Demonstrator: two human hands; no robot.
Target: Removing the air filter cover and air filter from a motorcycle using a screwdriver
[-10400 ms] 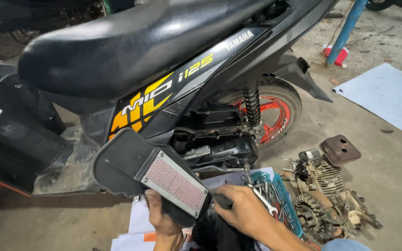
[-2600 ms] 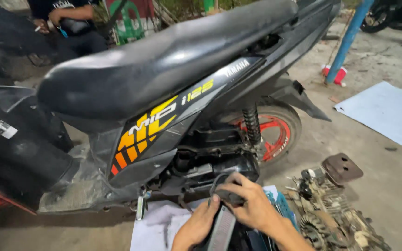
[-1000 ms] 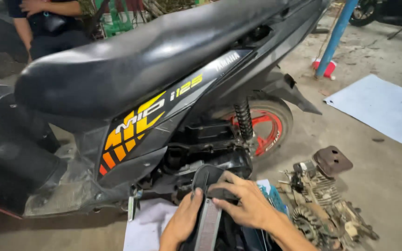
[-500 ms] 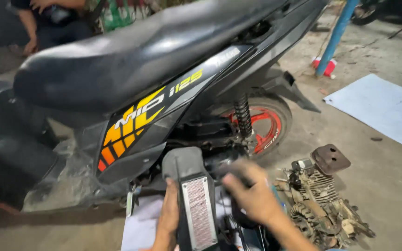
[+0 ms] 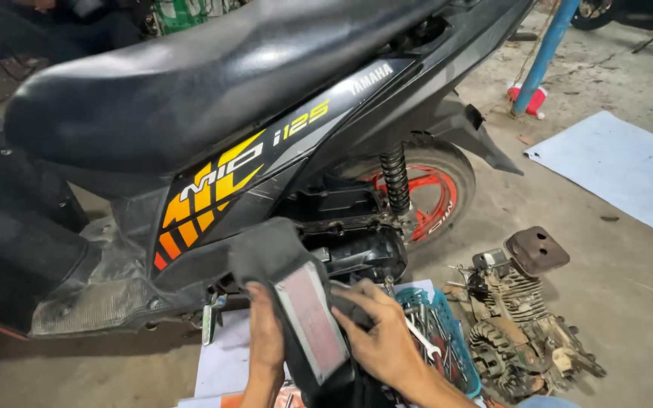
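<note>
Low in the frame, both hands, left hand point(image 5: 264, 341) and right hand point(image 5: 378, 340), grip the black air filter cover point(image 5: 296, 302), fingers closed on it, beside the scooter point(image 5: 213, 128).

Lower end of the black plastic air-filter housing with its pale pink mesh panel point(image 5: 307, 317) runs off the bottom edge. Both wrists are cropped there too. The blue plastic tool basket point(image 5: 447, 336) sits half-hidden behind the right hand point(image 5: 379, 340).
</note>
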